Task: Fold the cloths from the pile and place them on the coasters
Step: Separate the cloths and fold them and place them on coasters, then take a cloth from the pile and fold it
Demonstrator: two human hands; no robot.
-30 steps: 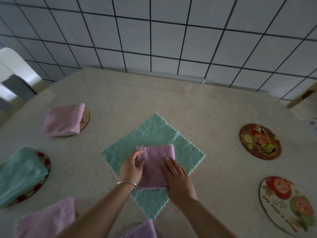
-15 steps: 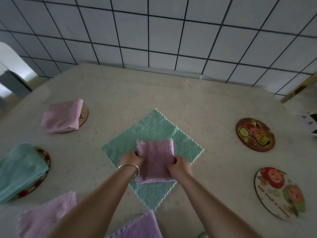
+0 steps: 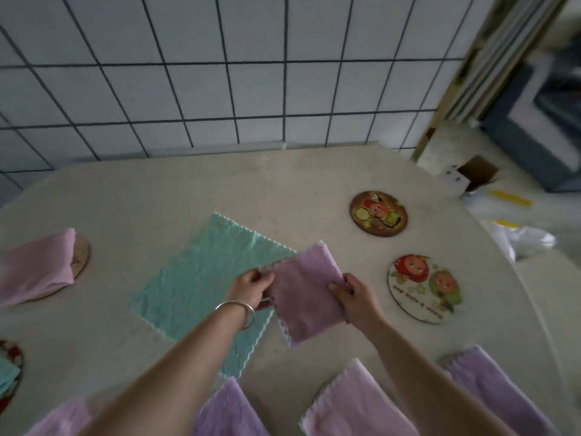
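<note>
Folded purple cloth (image 3: 306, 294) held between both hands: left hand (image 3: 251, 286) pinches its left edge, right hand (image 3: 355, 292) grips its right edge. Cloth overlaps green cloth (image 3: 204, 278) on worktop (image 3: 188, 190), left of coasters (image 3: 423, 287).

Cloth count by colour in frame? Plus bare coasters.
Pink cloths: 6
Green cloths: 2
Bare coasters: 2
Total: 10
</note>
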